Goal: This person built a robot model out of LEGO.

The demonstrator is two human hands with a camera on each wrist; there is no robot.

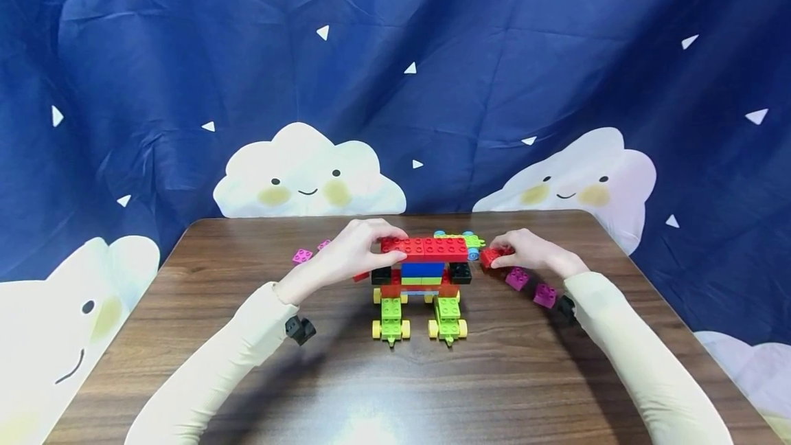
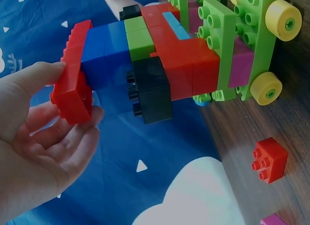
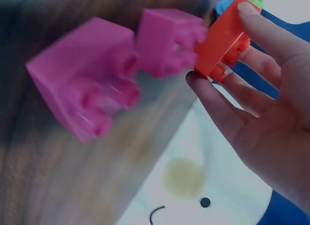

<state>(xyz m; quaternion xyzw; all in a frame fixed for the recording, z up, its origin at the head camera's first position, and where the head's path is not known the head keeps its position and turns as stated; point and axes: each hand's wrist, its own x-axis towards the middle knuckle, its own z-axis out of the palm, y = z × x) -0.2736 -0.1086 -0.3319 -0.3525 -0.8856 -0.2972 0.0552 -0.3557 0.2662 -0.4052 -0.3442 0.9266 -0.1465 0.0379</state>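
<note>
A built figure of toy blocks stands mid-table, with long red bricks (image 1: 445, 248) on top, blue bricks (image 1: 422, 270) below, black bricks (image 1: 460, 272) at both sides and lime wheeled bases (image 1: 448, 311) as feet. My left hand (image 1: 336, 253) grips the left end of the red top; in the left wrist view the thumb lies on one side and fingers curl beneath. To the figure's right, my right hand (image 1: 530, 250) pinches a red brick (image 3: 220, 41) between thumb and fingertips, its studs facing the palm in the right wrist view.
Pink bricks (image 1: 517, 279) lie just in front of the right hand, with a black brick (image 1: 565, 307) by that sleeve. Other pink bricks (image 1: 302, 255), a loose red brick (image 2: 270, 159) and black bricks (image 1: 300, 329) lie on the left. Behind the figure is a lime wheeled base (image 1: 474, 242).
</note>
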